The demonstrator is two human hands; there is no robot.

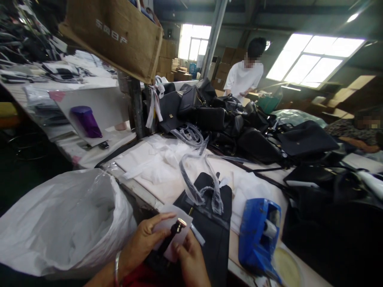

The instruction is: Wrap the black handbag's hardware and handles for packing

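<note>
My left hand point(146, 239), with a bangle on its wrist, pinches a black strap point(166, 241) against a thin white sheet point(181, 235). A shiny gold-coloured buckle point(181, 223) sits at the strap's upper end, in front of the sheet. My right hand point(191, 255) is closed on the lower right of the same sheet, its thumb near the strap. Just beyond and to the right, a flat black bag point(215, 239) lies on the table, and its handles point(190, 185) are wrapped in clear plastic. The lower end of the strap runs into dark material near my lap.
A blue tape dispenser point(259, 239) stands right of the bag. White wrapping sheets point(163, 155) lie on the table, with black bags point(215, 115) heaped behind. A large white sack point(68, 215) stands open at left. Across the table is a person point(243, 77) in white.
</note>
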